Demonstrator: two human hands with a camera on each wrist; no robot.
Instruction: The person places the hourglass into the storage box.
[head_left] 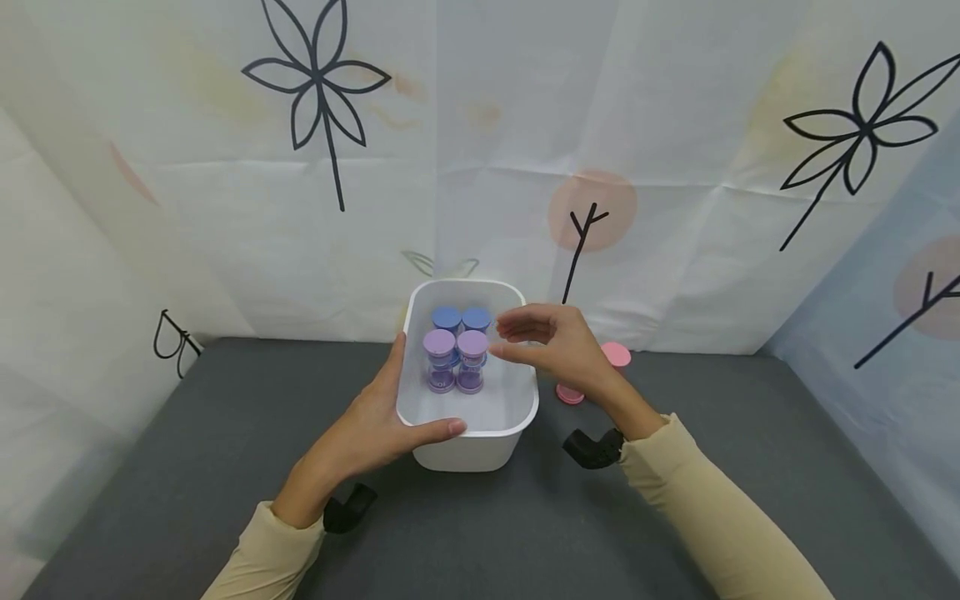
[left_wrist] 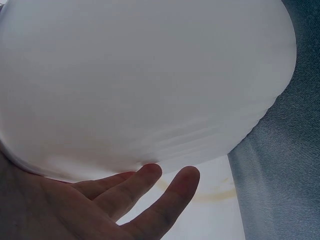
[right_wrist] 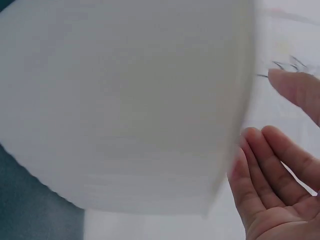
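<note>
A white plastic bin (head_left: pixel 468 454) stands on the grey table. My left hand (head_left: pixel 367 433) grips it at the near left, thumb on the front rim, fingers along the outer left side; in the left wrist view those fingers (left_wrist: pixel 182 182) lie by its wall. Inside stand two purple sand timers (head_left: pixel 440 343) in front and two blue-capped ones (head_left: pixel 447 317) behind, partly hidden. Over the right rim hovers my right hand (head_left: pixel 558 342), thumb and fingers apart with nothing between them. In the right wrist view, the right hand (right_wrist: pixel 275 190) appears beside the blurred bin wall.
Pink caps (head_left: pixel 617 355) show to the right of the bin, partly covered by my right forearm. The dark grey tabletop (head_left: pixel 465 533) meets a pale patterned cloth (head_left: pixel 495 125) behind the bin. Black wrist mounts (head_left: pixel 592 450) hang under both wrists.
</note>
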